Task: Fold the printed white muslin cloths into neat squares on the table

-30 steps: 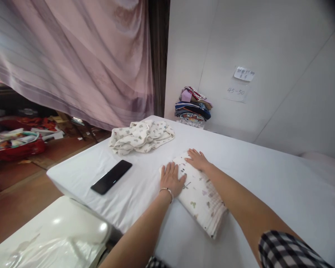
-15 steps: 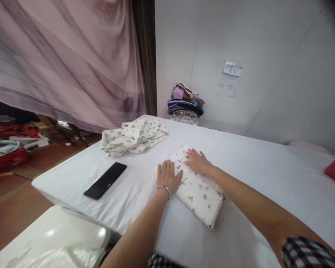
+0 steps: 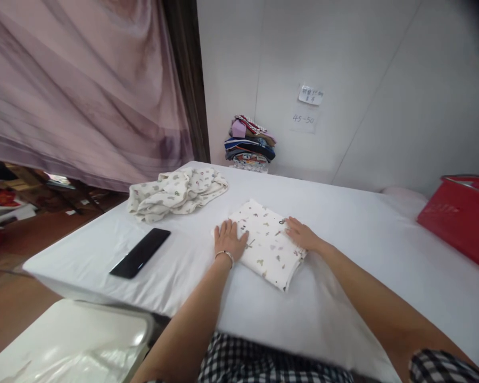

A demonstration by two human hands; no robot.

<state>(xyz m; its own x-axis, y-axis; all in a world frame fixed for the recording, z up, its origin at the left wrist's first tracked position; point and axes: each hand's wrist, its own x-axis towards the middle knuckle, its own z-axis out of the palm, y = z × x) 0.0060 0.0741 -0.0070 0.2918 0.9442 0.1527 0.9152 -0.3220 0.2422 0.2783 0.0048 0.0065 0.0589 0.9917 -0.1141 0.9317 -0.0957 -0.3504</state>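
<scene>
A folded white cloth (image 3: 267, 239) with small green, grey and brown prints lies flat on the white-covered table (image 3: 343, 234) in front of me. My left hand (image 3: 229, 239) rests with spread fingers on its left edge, a bracelet round the wrist. On the opposite edge lies my right hand (image 3: 301, 233), fingers stretched out over the right side of the fabric. Farther back to the left is a crumpled white printed cloth (image 3: 179, 192), which neither hand touches.
Left of my left arm lies a black phone (image 3: 140, 252). A stack of folded clothes (image 3: 250, 143) stands by the wall. At the right is a red bin (image 3: 461, 218). A white plastic-covered surface (image 3: 75, 330) sits below the table at front left.
My right hand has shifted to the cloth's right edge, and the cloth now shows wider and shorter. The view has turned right, bringing more of the red bin into sight.
</scene>
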